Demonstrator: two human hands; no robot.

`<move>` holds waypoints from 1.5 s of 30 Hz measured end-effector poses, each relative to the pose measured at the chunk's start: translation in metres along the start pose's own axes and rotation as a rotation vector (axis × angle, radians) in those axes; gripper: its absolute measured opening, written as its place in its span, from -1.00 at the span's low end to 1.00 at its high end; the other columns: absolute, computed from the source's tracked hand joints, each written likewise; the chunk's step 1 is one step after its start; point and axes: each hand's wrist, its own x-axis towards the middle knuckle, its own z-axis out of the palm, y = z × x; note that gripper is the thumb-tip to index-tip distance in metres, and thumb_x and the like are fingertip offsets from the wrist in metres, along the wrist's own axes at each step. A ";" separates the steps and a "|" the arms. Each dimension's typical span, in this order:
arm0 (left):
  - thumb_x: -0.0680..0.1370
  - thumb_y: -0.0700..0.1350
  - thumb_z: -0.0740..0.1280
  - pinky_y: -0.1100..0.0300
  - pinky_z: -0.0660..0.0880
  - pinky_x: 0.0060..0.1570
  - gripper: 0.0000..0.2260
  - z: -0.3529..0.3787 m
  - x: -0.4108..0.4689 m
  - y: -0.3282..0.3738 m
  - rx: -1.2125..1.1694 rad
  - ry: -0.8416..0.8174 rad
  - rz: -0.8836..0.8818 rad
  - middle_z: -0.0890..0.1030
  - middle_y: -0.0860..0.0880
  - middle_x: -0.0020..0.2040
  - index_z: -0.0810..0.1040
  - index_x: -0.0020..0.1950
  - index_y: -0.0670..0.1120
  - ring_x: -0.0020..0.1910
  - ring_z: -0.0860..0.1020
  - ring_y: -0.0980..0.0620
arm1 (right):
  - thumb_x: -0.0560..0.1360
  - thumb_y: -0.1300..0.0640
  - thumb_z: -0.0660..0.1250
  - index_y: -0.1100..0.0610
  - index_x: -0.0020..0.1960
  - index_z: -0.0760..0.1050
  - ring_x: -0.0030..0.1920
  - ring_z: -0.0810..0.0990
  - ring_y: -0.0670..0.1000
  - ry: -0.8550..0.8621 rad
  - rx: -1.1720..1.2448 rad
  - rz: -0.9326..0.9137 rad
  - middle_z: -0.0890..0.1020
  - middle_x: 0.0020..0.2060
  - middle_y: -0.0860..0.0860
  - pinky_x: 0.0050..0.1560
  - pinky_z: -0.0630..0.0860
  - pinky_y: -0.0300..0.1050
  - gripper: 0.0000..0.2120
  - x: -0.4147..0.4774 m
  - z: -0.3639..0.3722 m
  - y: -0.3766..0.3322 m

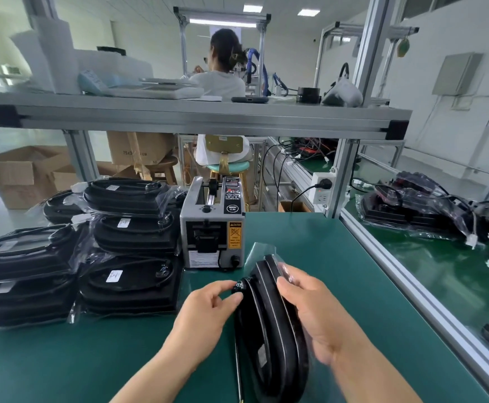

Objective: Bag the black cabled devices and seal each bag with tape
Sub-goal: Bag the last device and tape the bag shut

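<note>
Green work mat [310, 257] covers the bench, and over it runs an aluminium shelf rail [196, 117]; beyond that sits a person [220, 80], back to the camera, with a teal stool [228, 167] showing below the rail. Down left on the floor there's an open cardboard box [19, 175], then another carton [138, 148] with a wooden stool [163, 164] just beside it. Over right, a white power socket [321, 196] on the frame post carries a black plug [323, 184], and a grey cabinet [456, 74] hangs on the far wall, possibly an electrical box.

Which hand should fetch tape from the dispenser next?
Left, probably. The left hand only pinches the end of the device, nearer the dispenser; the right hand grips device and bag.
</note>
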 end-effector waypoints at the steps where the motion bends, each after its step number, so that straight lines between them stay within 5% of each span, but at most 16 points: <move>1: 0.56 0.04 0.40 0.30 0.25 -0.46 -0.86 -0.001 -0.001 0.003 0.002 0.012 0.018 0.28 0.12 -0.46 0.61 0.10 0.24 -0.50 0.25 0.17 | 0.68 0.21 0.17 0.00 0.29 0.56 0.19 0.66 0.07 0.000 0.021 -0.026 0.72 0.10 0.01 0.32 0.51 0.18 -0.71 -0.003 0.000 0.002; 6: 0.55 -0.10 0.42 0.35 0.37 -0.29 -0.70 -0.007 -0.004 0.024 -0.132 0.072 0.174 0.47 0.19 -0.34 0.61 0.08 0.36 -0.38 0.39 0.20 | 0.65 0.32 0.16 -0.03 0.41 0.47 0.34 0.55 -0.03 -0.012 0.079 -0.245 0.61 0.30 -0.09 0.41 0.40 0.09 -0.58 -0.010 0.000 0.012; 9: 0.58 -0.25 0.35 0.31 0.51 -0.15 -0.64 -0.006 -0.009 0.037 -0.247 0.043 0.239 0.60 0.22 -0.21 0.58 0.19 0.22 -0.25 0.53 0.23 | 0.55 0.37 0.20 -0.01 0.42 0.43 0.38 0.51 -0.03 -0.054 0.167 -0.333 0.59 0.34 -0.06 0.39 0.46 -0.05 -0.49 -0.011 0.002 0.015; 13: 0.61 -0.27 0.27 0.30 0.52 -0.23 -0.74 -0.008 -0.018 0.039 -0.408 0.016 0.246 0.58 0.14 -0.27 0.60 0.16 0.06 -0.26 0.55 0.15 | 0.40 0.45 0.34 0.04 0.42 0.44 0.40 0.50 0.04 -0.088 0.218 -0.370 0.58 0.34 0.04 0.38 0.44 -0.13 -0.36 -0.023 0.002 0.020; 16: 0.58 -0.17 0.36 0.33 0.49 -0.28 -0.85 -0.005 -0.018 0.040 -0.375 0.046 0.258 0.53 0.15 -0.33 0.61 0.05 0.09 -0.33 0.51 0.17 | 0.35 0.33 0.47 -0.15 0.29 0.56 0.30 0.58 -0.02 -0.027 0.044 -0.414 0.62 0.29 -0.04 0.29 0.52 -0.11 -0.40 -0.037 0.005 0.011; 21: 0.50 0.04 0.45 0.18 0.49 -0.25 -0.86 0.004 -0.018 0.037 -0.321 0.052 0.271 0.53 0.17 -0.31 0.59 0.02 0.24 -0.32 0.48 0.14 | 0.37 0.16 0.57 -0.24 0.20 0.52 0.22 0.52 -0.31 0.343 -0.511 -0.620 0.55 0.17 -0.41 0.18 0.40 -0.46 -0.50 -0.047 0.020 -0.015; 24: 0.33 0.28 0.39 0.07 0.51 -0.22 -0.66 0.008 -0.021 0.034 -0.299 0.070 0.266 0.54 0.16 -0.29 0.58 0.06 0.24 -0.32 0.48 0.13 | 0.37 0.18 0.56 -0.13 0.00 0.53 0.15 0.51 -0.32 0.440 -0.682 -0.702 0.58 0.05 -0.35 0.12 0.36 -0.51 -0.65 -0.045 0.027 -0.021; 30: 0.31 0.34 0.36 -0.06 0.57 -0.18 -0.63 0.009 -0.023 0.035 -0.252 0.083 0.284 0.58 0.14 -0.24 0.57 0.06 0.28 -0.28 0.52 0.12 | 0.44 0.17 0.52 0.02 -0.23 0.54 0.09 0.51 -0.30 0.498 -0.840 -0.739 0.61 0.03 -0.23 0.04 0.39 -0.51 -0.82 -0.039 0.029 -0.019; 35: 0.31 0.32 0.36 0.06 0.55 -0.22 -0.61 0.010 -0.025 0.036 -0.234 0.094 0.292 0.56 0.16 -0.25 0.57 0.09 0.25 -0.32 0.49 0.18 | 0.51 0.14 0.45 -0.03 -0.20 0.53 0.15 0.54 -0.33 0.541 -0.548 -0.697 0.64 -0.07 -0.30 0.09 0.40 -0.49 -0.84 -0.038 0.033 -0.022; 38: 0.32 0.31 0.36 0.05 0.57 -0.19 -0.61 0.011 -0.025 0.036 -0.237 0.093 0.286 0.56 0.16 -0.25 0.58 0.10 0.24 -0.30 0.49 0.18 | 0.51 0.08 0.46 -0.06 -0.16 0.60 -0.16 0.64 -0.23 0.493 -0.149 -0.519 0.69 -0.20 -0.21 -0.11 0.53 -0.31 -0.90 -0.036 0.031 -0.032; 41: 0.31 0.31 0.36 0.00 0.59 -0.16 -0.62 0.007 -0.024 0.035 -0.253 0.085 0.266 0.57 0.16 -0.26 0.59 0.08 0.24 -0.29 0.51 0.15 | 0.42 0.15 0.50 0.09 -0.18 0.62 -0.19 0.69 -0.02 0.437 0.327 -0.352 0.72 -0.20 0.02 -0.14 0.64 0.00 -0.93 -0.034 0.025 -0.040; 43: 0.31 0.30 0.36 0.04 0.58 -0.18 -0.63 0.004 -0.023 0.034 -0.274 0.072 0.259 0.56 0.17 -0.27 0.60 0.07 0.23 -0.30 0.51 0.14 | 0.36 0.11 0.47 0.16 -0.12 0.61 -0.24 0.71 -0.06 0.312 0.536 -0.339 0.72 -0.19 0.06 -0.29 0.64 -0.11 -0.84 -0.037 0.022 -0.040; 45: 0.31 0.29 0.36 0.10 0.55 -0.20 -0.64 0.003 -0.023 0.033 -0.284 0.070 0.261 0.58 0.14 -0.26 0.60 0.06 0.23 -0.30 0.51 0.14 | 0.36 -0.03 0.53 0.15 0.07 0.60 -0.05 0.72 -0.08 0.188 0.574 -0.383 0.73 -0.01 0.04 -0.12 0.66 -0.14 -0.62 -0.040 0.018 -0.033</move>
